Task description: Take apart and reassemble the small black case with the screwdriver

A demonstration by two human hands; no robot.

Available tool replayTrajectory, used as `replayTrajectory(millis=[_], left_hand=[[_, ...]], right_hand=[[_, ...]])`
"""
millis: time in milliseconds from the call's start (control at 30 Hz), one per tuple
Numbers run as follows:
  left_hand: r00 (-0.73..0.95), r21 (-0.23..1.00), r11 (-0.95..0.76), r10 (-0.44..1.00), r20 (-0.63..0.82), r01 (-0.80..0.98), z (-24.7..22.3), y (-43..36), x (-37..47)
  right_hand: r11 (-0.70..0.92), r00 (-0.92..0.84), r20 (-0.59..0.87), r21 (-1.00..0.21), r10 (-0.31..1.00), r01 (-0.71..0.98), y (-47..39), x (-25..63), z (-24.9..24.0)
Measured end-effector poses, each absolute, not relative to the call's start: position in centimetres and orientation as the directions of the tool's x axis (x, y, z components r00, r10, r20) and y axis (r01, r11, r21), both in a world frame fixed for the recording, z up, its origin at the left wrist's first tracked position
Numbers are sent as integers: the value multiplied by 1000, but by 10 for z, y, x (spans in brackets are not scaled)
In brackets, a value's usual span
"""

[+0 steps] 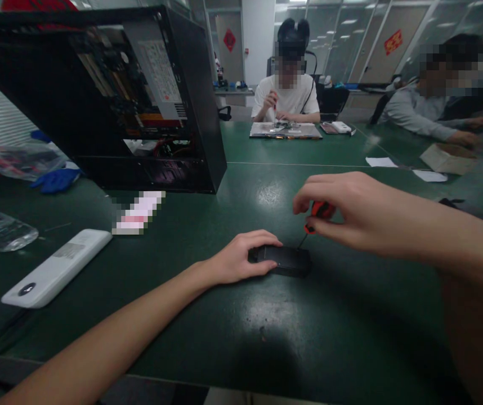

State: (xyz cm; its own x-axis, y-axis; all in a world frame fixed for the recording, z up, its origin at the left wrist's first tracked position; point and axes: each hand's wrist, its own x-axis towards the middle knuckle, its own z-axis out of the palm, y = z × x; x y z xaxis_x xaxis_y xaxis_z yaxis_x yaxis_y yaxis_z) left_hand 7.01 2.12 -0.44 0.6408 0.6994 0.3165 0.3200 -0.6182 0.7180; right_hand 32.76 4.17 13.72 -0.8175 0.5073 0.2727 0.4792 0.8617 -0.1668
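Note:
A small black rectangular box (289,260) lies flat on the green table (208,332). My left hand (241,260) grips its left end, thumb along the near side and fingers over the far side. Above the box's right part, my right hand (343,211) is closed around a screwdriver (321,210) with a red and black handle. The screwdriver's thin shaft slants down to the left, and its tip meets the box's top near the far edge. What lies under the tip is too small to make out.
An open black computer case (195,112) stands at the back left. Left of my forearm lies a white power bank (62,267) with a dark cord, near a clear plastic bottle (0,228) and a blue glove (58,180). Across the table, a person (286,95) works on a flat panel (262,131).

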Motion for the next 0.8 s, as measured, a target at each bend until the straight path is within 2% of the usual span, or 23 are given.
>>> replayTrajectory(millis=[67, 233, 400, 600, 800], left_hand=[[632, 715, -614, 708, 314, 333, -6, 23, 72], [602, 688, -615, 733, 318, 385, -9, 26, 77], [549, 666, -601, 769, 329, 442, -9, 26, 82], [507, 666, -564, 804, 310, 488, -6, 18, 85], [414, 644, -530, 844, 341, 551, -6, 12, 98]], right_hand=[[873, -826, 285, -164, 487, 458, 44, 329, 136], [825, -748, 370, -108, 552, 555, 58, 331, 131], [850, -758, 388, -191, 524, 491, 59, 328, 130], [776, -702, 380, -70, 602, 627, 58, 327, 130], [858, -789, 339, -185, 513, 478, 48, 324, 134]])
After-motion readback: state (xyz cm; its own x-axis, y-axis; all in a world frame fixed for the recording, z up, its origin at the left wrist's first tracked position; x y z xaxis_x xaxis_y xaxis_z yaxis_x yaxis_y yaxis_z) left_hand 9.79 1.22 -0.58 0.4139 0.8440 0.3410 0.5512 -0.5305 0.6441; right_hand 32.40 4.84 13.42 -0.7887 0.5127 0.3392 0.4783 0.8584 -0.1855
